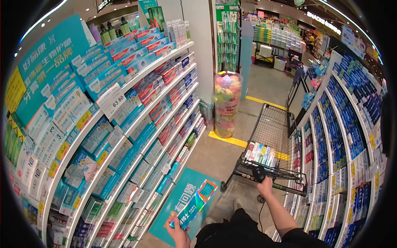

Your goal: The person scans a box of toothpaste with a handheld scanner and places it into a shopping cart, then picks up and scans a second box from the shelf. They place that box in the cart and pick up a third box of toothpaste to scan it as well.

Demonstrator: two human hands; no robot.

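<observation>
My left hand [179, 234] is closed around one end of a green and blue toothpaste box [193, 207], held tilted with its printed face up. Below that box lies a teal floor sticker [171, 201]. In my right hand [265, 188] is a black handheld scanner [259, 174], with a thin dark cord hanging beneath the hand. The scanner is close to the near end of a wire shopping cart [271, 124]. Several toothpaste boxes [259, 154] stand in a row inside the cart. I cannot tell whether the scanner touches the cart.
A long shelf [159, 62] of toothpaste boxes runs along my left, with a price card [111, 101]. Another stocked shelf [343, 136] curves along my right. Ahead stands a clear cylinder bin [227, 105] of colourful items, beside yellow floor tape [231, 140]. A toothbrush rack [227, 39] is behind it.
</observation>
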